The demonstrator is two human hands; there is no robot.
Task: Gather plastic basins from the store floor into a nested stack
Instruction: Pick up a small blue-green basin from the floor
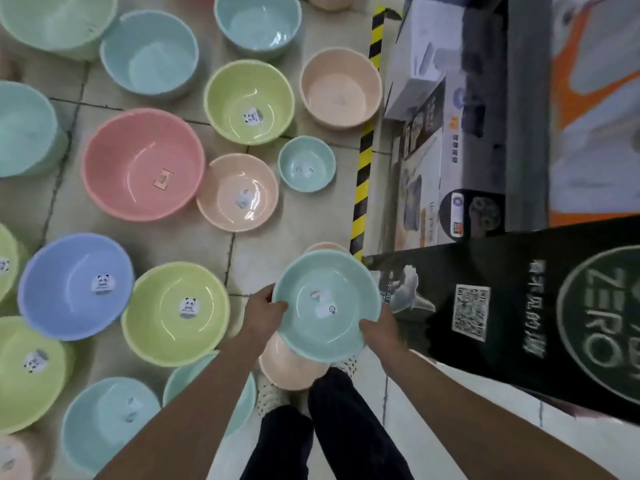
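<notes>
Tiled floor (263, 261) holds scattered basins (143, 164), while left hand (266, 308) and right hand (379, 329) grip the teal basin (325, 306) by opposite rims, likely for level nesting.

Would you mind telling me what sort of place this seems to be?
Probably a shop floor: many stickered plastic basins spread over floor tiles, with boxed goods stacked beside hazard-striped tape.

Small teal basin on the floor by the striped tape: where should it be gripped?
Probably the near rim of the small teal basin, from above: it sits upright, mouth open, bare floor on that side. Left hand and right hand currently hold the larger teal basin.
</notes>
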